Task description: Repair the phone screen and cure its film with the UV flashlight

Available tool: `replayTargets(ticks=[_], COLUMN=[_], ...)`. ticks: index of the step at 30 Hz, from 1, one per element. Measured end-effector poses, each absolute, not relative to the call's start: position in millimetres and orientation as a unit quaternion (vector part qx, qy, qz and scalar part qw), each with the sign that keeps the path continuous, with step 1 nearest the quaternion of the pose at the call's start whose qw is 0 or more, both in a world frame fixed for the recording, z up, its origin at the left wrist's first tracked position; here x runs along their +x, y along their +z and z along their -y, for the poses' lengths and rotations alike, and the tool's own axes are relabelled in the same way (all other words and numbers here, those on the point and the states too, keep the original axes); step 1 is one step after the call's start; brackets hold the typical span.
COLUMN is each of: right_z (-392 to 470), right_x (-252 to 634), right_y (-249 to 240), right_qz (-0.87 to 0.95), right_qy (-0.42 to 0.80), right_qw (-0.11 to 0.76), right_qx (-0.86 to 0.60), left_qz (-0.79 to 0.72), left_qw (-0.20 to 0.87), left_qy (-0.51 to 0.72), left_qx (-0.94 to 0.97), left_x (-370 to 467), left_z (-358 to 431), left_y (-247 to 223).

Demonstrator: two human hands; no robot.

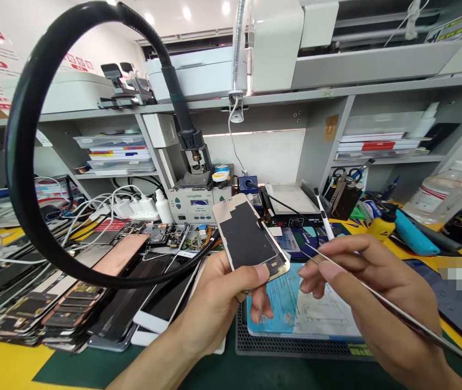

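A phone screen assembly [244, 233], its black and metallic back facing me, is tilted up in my left hand [226, 287]. The thumb presses on its lower edge while the fingers curl beneath it. My right hand [377, 292] is closed around thin metal tweezers [402, 314], pinched between thumb and fingers. Their fine tips point left, a short way to the right of the screen's lower corner, apart from it. Below both hands lies a blue and white pad [280, 311] with worn markings, on a black perforated mat [263, 346].
Stacked phone screens and parts [72, 292] cover the left of the bench. A thick black hose [19, 135] loops through the left foreground to a rework station [198, 203]. At right stand a yellow bottle [382, 225], a clear bottle [438, 192] and a tool holder [339, 197].
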State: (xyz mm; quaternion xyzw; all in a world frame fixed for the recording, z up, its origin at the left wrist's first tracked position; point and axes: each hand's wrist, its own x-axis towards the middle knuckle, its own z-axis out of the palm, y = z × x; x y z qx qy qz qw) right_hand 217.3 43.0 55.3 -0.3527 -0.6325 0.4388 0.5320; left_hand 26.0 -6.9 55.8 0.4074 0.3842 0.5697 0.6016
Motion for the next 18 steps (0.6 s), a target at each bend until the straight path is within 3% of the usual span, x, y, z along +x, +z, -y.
replayTargets(ticks=[5, 12, 18], right_z=[-24, -37, -32], right_x=[209, 218, 217], right_y=[64, 60, 58], right_qz=[0.586, 0.727, 0.737], right_qy=[0.467, 0.343, 0.316], right_qw=[0.53, 0.513, 0.494], right_qx=[-0.397, -0.302, -0.335], left_qz=[-0.381, -0.407, -0.403], left_qw=[0.604, 0.569, 0.55], left_qy=[0.573, 0.559, 0.567], left_qx=[0.402, 0.447, 0.463], left_x=[26, 26, 27], left_z=[8, 9, 9], left_y=[57, 57, 54])
